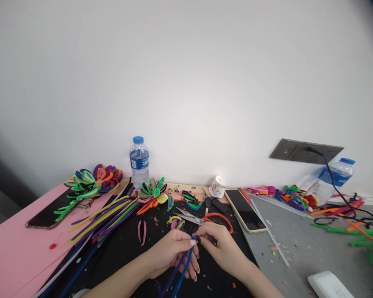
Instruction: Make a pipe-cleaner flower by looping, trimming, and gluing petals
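Observation:
Both hands meet over the black mat (127, 252) near the front edge. My left hand (170, 254) grips a pair of pipe cleaners (182, 269), one purple and one blue, that trail down toward me. My right hand (222, 248) pinches the top ends of the same pipe cleaners, where a small dark piece sits between the fingertips. Just beyond the hands lie orange-handled scissors (205, 218) and a small looped yellow and pink piece (175, 221).
A bundle of long pipe cleaners (105, 215) and finished pipe-cleaner flowers (91, 182) (152, 192) lie to the left, with a phone (48, 215) on pink paper. A water bottle (139, 161), a tape roll (217, 186) and another phone (245, 209) stand behind. More craft pieces, a cable and a second bottle (332, 178) fill the right.

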The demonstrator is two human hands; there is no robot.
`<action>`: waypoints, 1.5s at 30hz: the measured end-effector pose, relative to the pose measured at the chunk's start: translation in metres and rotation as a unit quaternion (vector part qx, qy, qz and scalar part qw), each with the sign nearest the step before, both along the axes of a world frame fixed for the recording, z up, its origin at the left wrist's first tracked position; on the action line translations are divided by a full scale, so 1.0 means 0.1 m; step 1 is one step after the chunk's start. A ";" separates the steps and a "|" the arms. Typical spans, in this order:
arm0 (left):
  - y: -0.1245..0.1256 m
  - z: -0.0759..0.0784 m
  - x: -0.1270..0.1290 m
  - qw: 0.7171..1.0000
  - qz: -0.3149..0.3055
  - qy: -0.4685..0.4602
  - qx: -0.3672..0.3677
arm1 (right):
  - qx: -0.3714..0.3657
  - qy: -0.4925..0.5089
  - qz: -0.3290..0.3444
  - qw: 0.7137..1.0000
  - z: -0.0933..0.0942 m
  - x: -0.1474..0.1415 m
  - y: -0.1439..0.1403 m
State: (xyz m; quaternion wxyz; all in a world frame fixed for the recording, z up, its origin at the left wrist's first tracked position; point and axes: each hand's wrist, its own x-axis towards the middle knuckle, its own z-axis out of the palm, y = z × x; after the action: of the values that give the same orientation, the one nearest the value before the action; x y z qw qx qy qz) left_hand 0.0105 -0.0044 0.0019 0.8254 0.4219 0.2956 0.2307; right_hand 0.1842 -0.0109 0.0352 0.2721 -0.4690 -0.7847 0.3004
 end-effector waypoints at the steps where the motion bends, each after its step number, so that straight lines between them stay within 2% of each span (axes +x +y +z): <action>1: 0.00 -0.01 0.00 1.000 -0.005 0.002 0.001 | 0.001 -0.013 0.003 1.000 0.02 0.00 0.00; 6: -0.01 -0.05 0.02 0.998 -0.053 0.014 0.014 | 0.007 -0.078 0.049 0.996 0.06 -0.01 -0.05; 10: -0.02 -0.03 0.03 0.996 -0.080 0.024 0.021 | 0.017 -0.128 0.090 0.988 0.05 -0.03 -0.09; 21: -0.04 -0.03 0.02 0.994 -0.077 0.047 0.059 | 0.026 -0.163 0.067 0.984 0.01 -0.05 -0.10; 29: -0.03 0.01 -0.01 0.995 -0.071 0.065 0.036 | 0.009 -0.129 0.048 0.990 -0.03 -0.05 -0.11; 36: -0.01 -0.02 0.00 0.993 -0.046 0.052 0.094 | -0.058 0.007 -0.009 0.998 -0.12 -0.09 -0.07; 38: -0.01 -0.02 0.00 0.992 -0.041 0.043 0.109 | -0.139 0.090 -0.024 0.986 -0.17 -0.10 -0.06; 41: 0.00 0.01 0.00 0.993 -0.035 0.028 0.111 | -0.291 0.241 -0.046 0.925 -0.21 -0.13 -0.05; 43: 0.00 0.03 -0.01 0.994 -0.034 0.023 0.100 | -0.347 0.317 -0.049 0.881 -0.20 -0.15 -0.05; 45: -0.01 0.05 -0.01 0.996 -0.035 0.019 0.085 | -0.367 0.354 -0.036 0.859 -0.18 -0.15 -0.06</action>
State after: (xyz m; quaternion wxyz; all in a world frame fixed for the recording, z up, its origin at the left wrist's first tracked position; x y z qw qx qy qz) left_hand 0.0093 -0.0050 0.0066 0.7886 0.5050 0.2753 0.2177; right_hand 0.1691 -0.0167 0.0175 0.3500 -0.4249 -0.4508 0.7027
